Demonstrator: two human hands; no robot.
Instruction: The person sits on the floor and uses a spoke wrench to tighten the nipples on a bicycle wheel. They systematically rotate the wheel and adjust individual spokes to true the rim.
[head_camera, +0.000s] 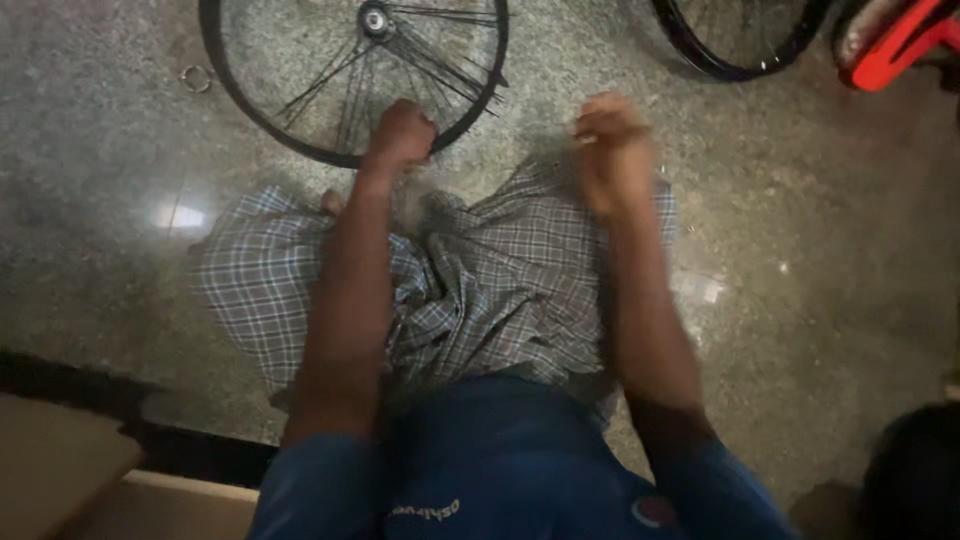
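Blue sleeves filled the bottom of the frame, and from them your two forearms ran up over a checked cloth (500, 290) wrapped about your legs as you sat on the speckled stone floor (820, 300). Your left hand (400, 133), just left of centre in the upper half, was clenched into a fist and sat right at the near edge of the spoked bicycle wheel (355, 70); it looked to be touching or gripping the rim there, but you could not tell from this view whether the fingers were actually round it. Your right hand (610, 150), right of centre, was raised clear of the wheel and blurred with movement; its fingers seemed curled together, perhaps pinching something small, yet the blur hid whether it held anything.

The wheel lay flat on the floor at upper centre, bare of any tyre, hub (375, 18) at the top edge. Several spokes on its right side looked bunched and splayed rather than evenly laced, so by my reading the spoke work was only partly done, with a fair share left.

A small metal ring (196, 78) lay on the floor near the wheel's left side. Farther off, a second rim (735, 45) showed at upper right, beside something red (900, 45) in the corner. No container or tray appeared anywhere in view.
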